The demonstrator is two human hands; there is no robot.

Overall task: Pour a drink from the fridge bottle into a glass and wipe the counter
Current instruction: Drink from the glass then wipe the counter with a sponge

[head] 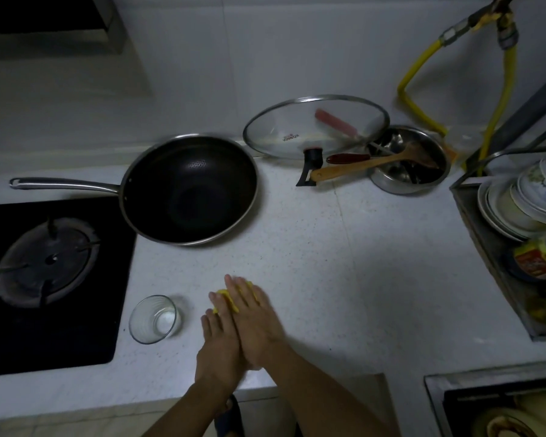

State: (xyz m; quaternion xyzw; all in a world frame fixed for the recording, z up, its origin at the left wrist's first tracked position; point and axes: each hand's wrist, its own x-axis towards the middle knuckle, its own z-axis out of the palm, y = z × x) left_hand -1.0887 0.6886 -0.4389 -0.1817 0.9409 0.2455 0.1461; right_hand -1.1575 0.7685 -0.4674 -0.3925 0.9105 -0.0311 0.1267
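Two hands lie flat, side by side, on a small yellow cloth (226, 299) near the front edge of the white speckled counter (344, 263). Left hand (218, 342): fingers straight and close together, pressing down, tips on the cloth's left part. Right hand (256, 323): fingers straight, slightly spread, laid over the cloth and partly overlapping the left hand; neither hand curls round anything. Only slivers of the cloth show between and beyond the fingers.

Glass (153, 318): clear, upright on the counter just left of the left hand, apart from it, beside the black gas hob (19, 335). Pale at the bottom; cannot tell whether that is liquid. Bottle not seen in this view.

Further back: dark wok (191, 189) with long steel handle pointing left, resting on the counter beside the hob. Glass lid (316, 127) tilted against the wall. Steel bowl (410, 160) to the right of it, holding utensils; wooden spatula (372, 164) lies across its rim. Yellow gas hose (416, 67) on the wall. Dish rack (486, 241) at right with stacked plates (517, 206)
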